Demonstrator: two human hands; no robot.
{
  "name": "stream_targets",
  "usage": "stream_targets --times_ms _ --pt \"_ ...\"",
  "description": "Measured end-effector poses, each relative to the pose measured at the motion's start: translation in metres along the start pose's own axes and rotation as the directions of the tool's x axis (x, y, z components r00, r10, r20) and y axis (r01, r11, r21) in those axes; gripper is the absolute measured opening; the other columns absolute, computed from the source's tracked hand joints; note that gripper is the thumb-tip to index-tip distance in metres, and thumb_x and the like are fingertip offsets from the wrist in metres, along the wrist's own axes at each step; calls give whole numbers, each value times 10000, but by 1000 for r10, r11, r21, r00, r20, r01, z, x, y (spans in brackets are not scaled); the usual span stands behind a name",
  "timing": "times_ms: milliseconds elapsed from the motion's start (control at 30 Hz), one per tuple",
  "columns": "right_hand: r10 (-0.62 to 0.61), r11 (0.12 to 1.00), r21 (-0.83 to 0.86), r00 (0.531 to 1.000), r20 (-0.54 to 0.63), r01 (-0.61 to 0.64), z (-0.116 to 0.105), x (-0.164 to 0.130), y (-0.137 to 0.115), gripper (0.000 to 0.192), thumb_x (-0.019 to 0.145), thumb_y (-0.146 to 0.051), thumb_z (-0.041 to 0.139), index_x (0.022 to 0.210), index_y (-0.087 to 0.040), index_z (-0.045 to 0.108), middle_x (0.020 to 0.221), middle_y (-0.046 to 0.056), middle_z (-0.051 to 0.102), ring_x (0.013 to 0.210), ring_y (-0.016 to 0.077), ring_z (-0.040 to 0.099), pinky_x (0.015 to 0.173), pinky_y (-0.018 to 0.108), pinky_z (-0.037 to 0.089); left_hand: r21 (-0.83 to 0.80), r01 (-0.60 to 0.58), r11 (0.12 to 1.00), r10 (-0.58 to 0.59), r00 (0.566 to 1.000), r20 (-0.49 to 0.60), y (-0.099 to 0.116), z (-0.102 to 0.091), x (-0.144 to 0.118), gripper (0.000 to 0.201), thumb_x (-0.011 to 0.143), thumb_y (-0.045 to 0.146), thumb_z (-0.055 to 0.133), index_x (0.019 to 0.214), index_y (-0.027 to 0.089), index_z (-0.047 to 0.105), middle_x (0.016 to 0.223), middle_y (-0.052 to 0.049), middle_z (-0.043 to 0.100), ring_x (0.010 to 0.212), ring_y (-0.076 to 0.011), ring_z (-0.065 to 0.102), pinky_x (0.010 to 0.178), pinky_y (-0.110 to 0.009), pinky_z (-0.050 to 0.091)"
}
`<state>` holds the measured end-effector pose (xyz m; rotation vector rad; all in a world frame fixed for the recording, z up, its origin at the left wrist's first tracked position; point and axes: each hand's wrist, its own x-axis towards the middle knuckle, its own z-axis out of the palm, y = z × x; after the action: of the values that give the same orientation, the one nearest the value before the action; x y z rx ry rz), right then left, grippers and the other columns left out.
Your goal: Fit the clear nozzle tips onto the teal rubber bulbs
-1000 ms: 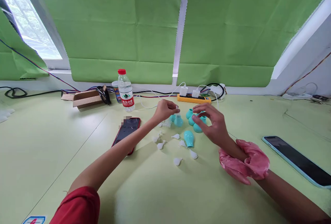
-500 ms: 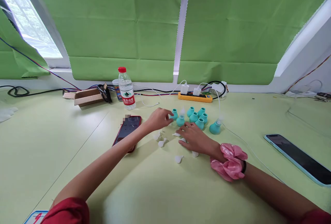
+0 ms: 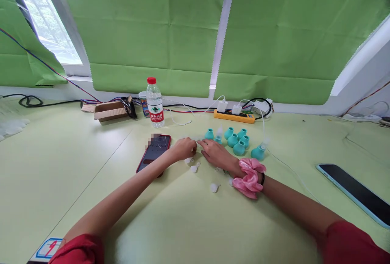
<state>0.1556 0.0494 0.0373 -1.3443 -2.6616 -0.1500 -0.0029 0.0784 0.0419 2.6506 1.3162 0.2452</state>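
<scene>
1. Several small white tips [image 3: 194, 168] lie on the pale green bench [image 3: 76, 162], just in front of both hands; one more white tip [image 3: 214, 187] lies nearer to the person.
2. The left hand [image 3: 183, 149] rests on the bench with its fingers curled in; what its grip holds I cannot tell.
3. The right hand [image 3: 217, 154] lies flat beside it, fingers stretched and loose, almost touching the left hand. A pink scrunchie [image 3: 250, 176] is on its wrist.
4. Behind the hands stand teal bulbs [image 3: 234, 139] in a group.
5. A red phone [image 3: 154, 153] lies left of the hands; a water bottle [image 3: 155, 103] and a yellow power strip [image 3: 234, 116] stand further back.
</scene>
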Motion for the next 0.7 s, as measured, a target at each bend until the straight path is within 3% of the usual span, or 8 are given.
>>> stream_targets --times_ms 200,367,433,500,567,633,700 --pt "45 990 130 999 3 -45 10 11 0 209 782 -152 438 973 -128 521 848 127 595 837 249 564 702 345 426 -252 -15 968 -14 993 -115 -6 -14 0 129 623 105 543 695 114 650 638 -45 639 604 -141 589 586 -203 448" --pt "68 917 396 996 -51 -42 8 -9 2 299 808 -231 428 1098 -160 419 840 59 604 722 140 591 640 263 476 -504 -29 863 -109 964 -242 4 -19 -15 206 686 204 563 837 76 619 739 -69 653 681 -137 608 593 -180 483" --pt "120 729 684 990 -74 -37 5 -20 2 296 782 -274 478 1055 -172 423 820 45 603 698 131 600 610 260 495 -696 -49 716 -189 946 -261 13 -18 -26 260 650 218 610 862 69 619 739 -77 655 692 -157 613 606 -200 501" --pt "175 356 934 982 -65 -1 2 -28 2 296 715 -288 572 960 -183 442 810 38 610 712 151 611 634 308 509 -793 -68 606 -217 944 -247 22 -17 -34 234 628 220 632 810 72 642 762 -84 656 703 -172 614 617 -217 513" --pt "187 38 999 982 -38 31 -1 -33 0 302 667 -264 629 892 -192 442 794 26 624 710 162 618 665 358 510 -820 -80 567 -206 950 -235 29 -18 -39 209 625 224 639 773 79 659 777 -84 658 712 -179 615 637 -228 520" --pt "166 -120 992 986 -22 42 -3 -35 -2 285 657 -231 645 861 -192 451 782 17 633 719 161 618 684 378 508 -841 -86 535 -201 953 -225 34 -19 -40 217 616 230 650 774 82 666 775 -81 660 716 -187 618 662 -240 524" --pt "138 -187 982 990 -14 40 -3 -35 -3 264 652 -204 653 843 -185 472 763 11 638 737 160 614 694 379 508 -860 -78 505 -211 955 -210 35 -20 -39 238 602 236 663 783 82 668 782 -83 661 724 -199 620 675 -250 525"
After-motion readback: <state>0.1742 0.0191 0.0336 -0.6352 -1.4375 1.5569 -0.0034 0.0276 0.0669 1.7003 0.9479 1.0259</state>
